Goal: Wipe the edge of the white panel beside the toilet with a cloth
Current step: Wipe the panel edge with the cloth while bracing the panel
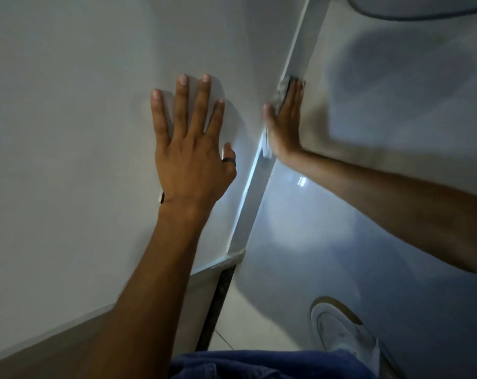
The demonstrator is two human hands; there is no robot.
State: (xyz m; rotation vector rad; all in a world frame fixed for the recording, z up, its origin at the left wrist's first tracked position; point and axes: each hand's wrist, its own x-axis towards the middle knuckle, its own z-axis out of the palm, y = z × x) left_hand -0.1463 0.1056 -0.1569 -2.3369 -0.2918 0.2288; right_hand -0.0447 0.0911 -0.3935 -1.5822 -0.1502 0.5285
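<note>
A large white panel (81, 105) fills the left of the head view. Its narrow edge (252, 198) runs from lower centre up to the top right. My left hand (189, 149) lies flat on the panel's face with fingers spread and a dark ring on the thumb. My right hand (285, 124) presses flat against the panel's edge, fingers straight. A grey-white cloth (282, 88) sits under that hand, showing above the fingers and at the wrist. The white toilet (382, 214) stands close on the right, its side touching my right forearm.
A white shoe (341, 332) rests on the pale tiled floor (248, 318) at the bottom right. A dark gap (218, 302) runs between the panel's base and the floor tiles. Blue trousers (259, 365) show at the bottom edge. The slot between panel and toilet is narrow.
</note>
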